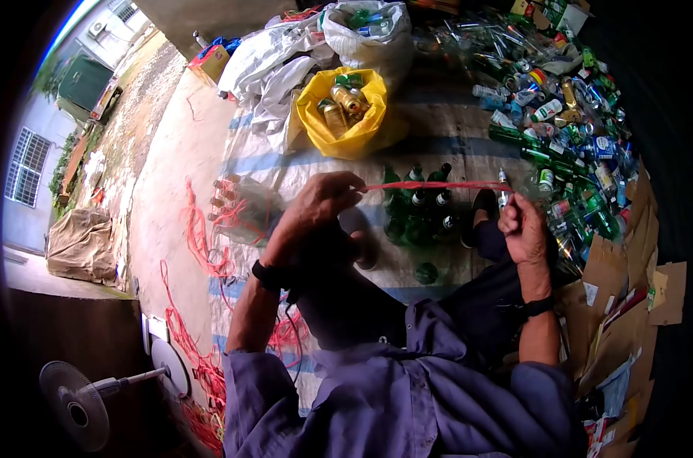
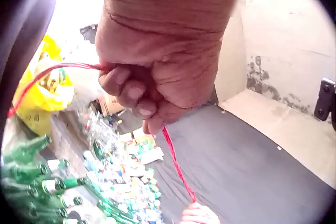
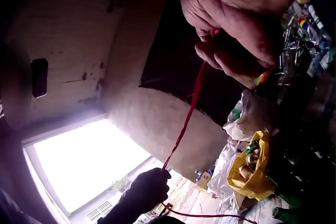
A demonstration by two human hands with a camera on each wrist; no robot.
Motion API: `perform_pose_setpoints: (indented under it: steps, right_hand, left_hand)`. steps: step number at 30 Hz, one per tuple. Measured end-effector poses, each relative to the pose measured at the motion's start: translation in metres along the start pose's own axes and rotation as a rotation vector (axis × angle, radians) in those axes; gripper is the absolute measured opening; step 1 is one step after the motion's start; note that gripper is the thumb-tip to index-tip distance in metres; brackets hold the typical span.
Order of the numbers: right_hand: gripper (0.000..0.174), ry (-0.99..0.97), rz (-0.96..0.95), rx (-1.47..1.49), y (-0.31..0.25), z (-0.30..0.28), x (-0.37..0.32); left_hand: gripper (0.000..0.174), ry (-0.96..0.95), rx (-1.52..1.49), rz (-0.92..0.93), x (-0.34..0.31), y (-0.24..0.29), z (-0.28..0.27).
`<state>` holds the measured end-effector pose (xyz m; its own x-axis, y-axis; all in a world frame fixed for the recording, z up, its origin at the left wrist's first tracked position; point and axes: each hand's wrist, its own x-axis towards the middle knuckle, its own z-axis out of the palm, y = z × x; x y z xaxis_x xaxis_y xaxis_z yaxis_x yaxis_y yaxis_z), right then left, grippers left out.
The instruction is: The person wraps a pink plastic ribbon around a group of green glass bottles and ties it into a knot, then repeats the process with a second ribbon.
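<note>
A pinkish-red plastic string (image 1: 438, 185) is stretched nearly level between the two hands, above a cluster of green glass bottles (image 1: 415, 206). Its left end is gripped by the left hand (image 1: 316, 210), whose fingers curl round it in the left wrist view, with a loose tail (image 2: 52, 69) trailing off. On the other side the right hand (image 1: 526, 233) pinches the string with bent fingers. From the right wrist view, the string (image 3: 189, 113) runs from the right hand (image 3: 231, 40) down to the left. The bottles stand upright between the person's legs, close together.
A yellow bag (image 1: 342, 114) of cans stands ahead, with a white sack (image 1: 369, 42) behind it. Loose bottles and cans (image 1: 560, 114) pile up at the right, above flattened cardboard (image 1: 617, 282). Tangled red string (image 1: 197, 229) and a fan (image 1: 75, 404) are at the left.
</note>
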<state>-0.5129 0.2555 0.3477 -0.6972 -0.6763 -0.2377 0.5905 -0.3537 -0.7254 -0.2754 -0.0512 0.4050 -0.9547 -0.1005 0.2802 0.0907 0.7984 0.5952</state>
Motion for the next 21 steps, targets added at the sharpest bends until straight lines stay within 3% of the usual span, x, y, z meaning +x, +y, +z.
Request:
perform_pose_setpoints:
  steps: [1,5,9,11,15,17,21]
  right_hand:
    - [0.016,0.047,-0.009,0.068,-0.007,-0.006,0.004]
    - [0.011,0.075,-0.086,0.266,-0.035,-0.044,0.021]
    - [0.014,0.040,-0.100,0.352,-0.061,-0.086,0.038]
    - [0.017,0.035,-0.094,0.325,-0.070,-0.086,0.042]
    - [0.018,-0.069,-0.082,0.316,-0.070,-0.070,0.049]
    - [0.019,-0.075,-0.074,0.322,-0.066,-0.066,0.055]
    - [0.020,-0.060,-0.090,0.323,-0.063,-0.078,0.067]
  left_hand:
    - [0.023,-0.044,-0.253,-0.275,-0.003,-0.008,-0.013]
    - [0.025,0.004,-0.252,-0.477,-0.028,-0.031,-0.059]
    - [0.021,0.097,-0.086,-0.351,-0.068,-0.081,-0.097]
    - [0.022,0.153,0.031,-0.385,-0.080,-0.096,-0.112]
    - [0.021,0.194,0.191,-0.738,-0.081,-0.076,-0.149]
    - [0.021,0.227,0.402,-0.486,-0.084,-0.078,-0.173]
    - [0.018,0.278,0.460,-0.445,-0.091,-0.068,-0.208]
